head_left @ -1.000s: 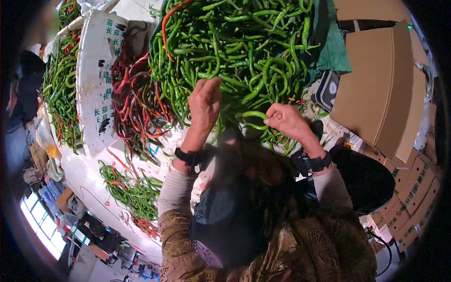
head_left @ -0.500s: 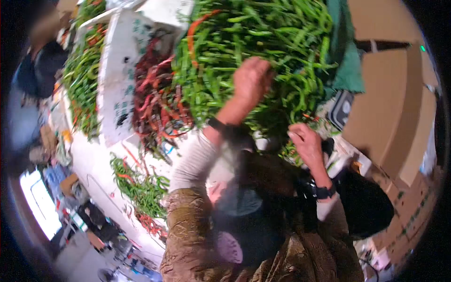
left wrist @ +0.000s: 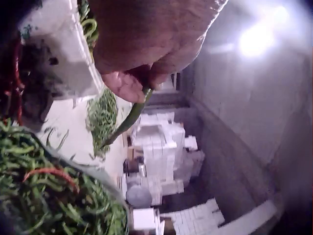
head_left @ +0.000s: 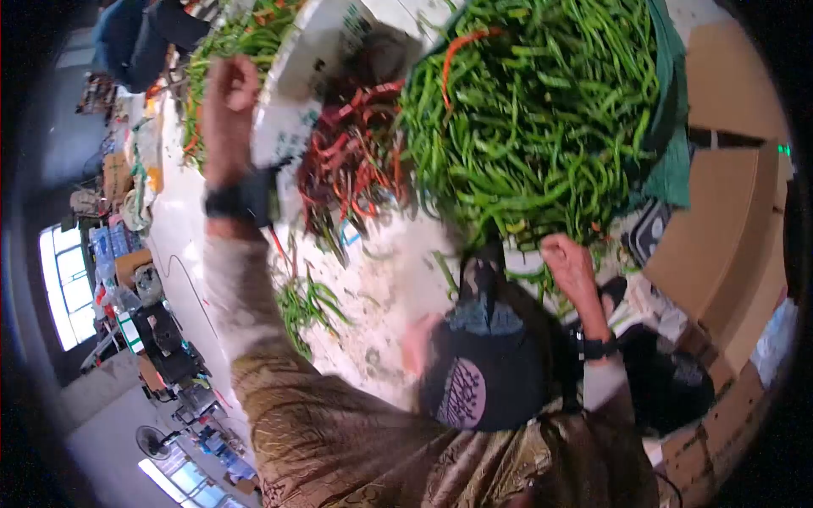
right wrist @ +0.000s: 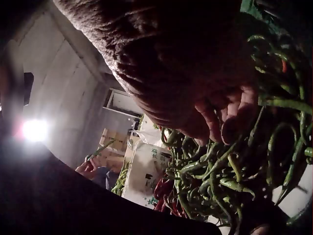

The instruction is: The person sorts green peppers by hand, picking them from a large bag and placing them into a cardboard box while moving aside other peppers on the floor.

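My left hand (head_left: pixel 230 110) is raised at the far left, above the edge of a white foam box (head_left: pixel 273 127) with printed characters. In the left wrist view its thumb and fingers pinch a green chili pepper (left wrist: pixel 129 123), which hangs down at a slant. My right hand (head_left: pixel 569 267) hovers at the near right edge of a big heap of green chili peppers (head_left: pixel 533 118), its fingers (right wrist: pixel 234 115) loosely curled. No pepper shows in its grasp. The heap lies in a green cloth sack (head_left: pixel 669 127), with one red pepper (head_left: pixel 457 59) on top.
Dark red peppers (head_left: pixel 351 157) lie between the box and the heap. Beyond the box is another pile of green peppers (head_left: pixel 254 38); a smaller pile (head_left: pixel 305 309) sits nearer. Cardboard boxes (head_left: pixel 720 220) stand at the right. A capped head (head_left: pixel 483 364) fills the lower middle.
My left hand has swung from over the green heap far left to the foam box. The right hand let go of its green pepper and stays by the heap. The head view has shifted.
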{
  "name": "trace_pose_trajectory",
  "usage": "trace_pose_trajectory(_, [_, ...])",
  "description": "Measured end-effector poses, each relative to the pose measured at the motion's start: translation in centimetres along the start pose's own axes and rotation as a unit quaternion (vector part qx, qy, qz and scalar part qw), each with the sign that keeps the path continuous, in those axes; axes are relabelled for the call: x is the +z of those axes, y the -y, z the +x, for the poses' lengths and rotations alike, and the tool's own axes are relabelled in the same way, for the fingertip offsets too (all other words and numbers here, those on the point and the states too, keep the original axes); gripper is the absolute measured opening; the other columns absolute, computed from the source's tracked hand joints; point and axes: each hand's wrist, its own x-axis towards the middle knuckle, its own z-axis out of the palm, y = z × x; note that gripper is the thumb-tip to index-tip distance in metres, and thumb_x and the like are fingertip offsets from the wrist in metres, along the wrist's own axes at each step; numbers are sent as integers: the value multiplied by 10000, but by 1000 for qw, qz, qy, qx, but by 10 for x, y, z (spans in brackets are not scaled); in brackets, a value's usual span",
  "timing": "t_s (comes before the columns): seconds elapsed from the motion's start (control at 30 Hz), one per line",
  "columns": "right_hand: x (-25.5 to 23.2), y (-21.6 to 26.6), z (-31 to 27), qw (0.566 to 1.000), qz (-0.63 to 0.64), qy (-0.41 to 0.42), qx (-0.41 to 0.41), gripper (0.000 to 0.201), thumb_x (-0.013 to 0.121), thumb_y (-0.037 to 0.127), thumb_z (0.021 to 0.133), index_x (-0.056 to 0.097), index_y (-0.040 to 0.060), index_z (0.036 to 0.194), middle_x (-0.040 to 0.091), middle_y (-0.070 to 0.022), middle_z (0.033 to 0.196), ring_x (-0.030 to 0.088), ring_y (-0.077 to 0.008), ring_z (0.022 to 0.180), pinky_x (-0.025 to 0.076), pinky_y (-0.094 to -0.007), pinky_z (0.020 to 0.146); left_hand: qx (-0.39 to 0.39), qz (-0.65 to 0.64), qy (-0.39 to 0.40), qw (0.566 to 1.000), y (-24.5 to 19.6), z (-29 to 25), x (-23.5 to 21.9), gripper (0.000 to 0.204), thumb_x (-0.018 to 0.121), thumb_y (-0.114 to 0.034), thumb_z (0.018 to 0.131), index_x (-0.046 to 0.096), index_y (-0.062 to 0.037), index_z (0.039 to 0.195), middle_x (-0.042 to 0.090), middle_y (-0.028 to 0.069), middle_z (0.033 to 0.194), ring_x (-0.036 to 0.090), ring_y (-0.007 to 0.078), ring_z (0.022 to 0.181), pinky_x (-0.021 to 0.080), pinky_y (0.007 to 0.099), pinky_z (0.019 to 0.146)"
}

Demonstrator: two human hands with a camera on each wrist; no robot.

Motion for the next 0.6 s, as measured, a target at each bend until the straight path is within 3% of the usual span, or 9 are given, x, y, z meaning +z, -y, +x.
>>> trace_pose_trajectory(0.03, [3, 0, -3, 1000, 11, -4, 17, 222, 634, 157, 845, 620, -2, 999, 681, -160, 891, 688, -257, 794, 526, -348, 702, 12, -19, -67, 997, 2, 27, -24, 255, 501, -280, 984, 562, -82, 835, 565, 27, 788, 527, 117, 727, 439, 246, 697])
trace_pose_trajectory(0.13, [4, 0, -9, 998, 58, -17, 31, 194, 632, 127, 848, 620, -5, 989, 683, -149, 883, 688, -241, 792, 527, -335, 693, -90, 75, 35, 992, 28, -11, -18, 251, 554, -307, 946, 557, -69, 865, 512, 29, 762, 495, 116, 709, 408, 242, 645])
trace_pose_trajectory(0.17, [5, -3, -11, 998, 55, -18, 35, 185, 632, 115, 848, 619, -7, 986, 682, -145, 874, 686, -229, 790, 525, -326, 690, -9, 126, 115, 985, 65, -7, -39, 264, 579, -321, 915, 558, -66, 850, 518, 16, 759, 496, 108, 701, 384, 230, 615])
trace_pose_trajectory(0.2, [5, -7, -15, 998, 51, -18, 39, 176, 632, 102, 847, 618, -9, 983, 681, -140, 865, 684, -218, 787, 523, -317, 687, -68, 112, 55, 990, 77, -51, -2, 246, 599, -289, 893, 599, -44, 863, 526, 11, 748, 499, 110, 686, 371, 229, 602])
trace_pose_trajectory(0.3, [1, -15, -22, 994, 61, 0, 87, 173, 632, 101, 847, 616, -10, 979, 679, -139, 855, 679, -206, 781, 520, -309, 689, -195, 121, 61, 971, 165, -98, -21, 153, 590, -100, 883, 623, 0, 995, 603, 35, 784, 549, 104, 677, 444, 230, 613])
trace_pose_trajectory(0.37, [3, -31, -24, 996, 61, -2, 65, 181, 636, 106, 842, 617, -10, 980, 680, -140, 863, 674, -196, 775, 517, -307, 687, -246, 144, -44, 958, 203, -131, -8, 252, 615, -64, 868, 610, 27, 1103, 648, 56, 860, 580, 107, 695, 470, 239, 613])
trace_pose_trajectory(0.47, [7, -41, -28, 991, 84, 14, 106, 185, 641, 120, 836, 625, 0, 976, 684, -135, 854, 674, -197, 771, 517, -313, 683, -168, 257, 9, 952, 273, -134, -20, 438, 704, -175, 825, 553, 53, 1166, 644, 109, 1009, 605, 161, 851, 492, 279, 738])
trace_pose_trajectory(0.57, [16, -47, -25, 993, 73, 6, 98, 187, 646, 138, 836, 632, 10, 972, 688, -131, 834, 674, -193, 770, 515, -313, 685, -141, 250, 9, 958, 289, -129, 11, 546, 760, -238, 767, 535, 20, 1192, 622, 139, 1093, 591, 206, 961, 481, 312, 820])
trace_pose_trajectory(0.6, [20, -50, -25, 993, 69, 8, 93, 184, 647, 140, 837, 634, 14, 970, 689, -131, 826, 674, -192, 770, 515, -313, 686, -41, 353, -29, 934, 319, -121, 5, 537, 759, -246, 745, 544, 5, 1169, 647, 141, 1018, 619, 219, 916, 486, 322, 800])
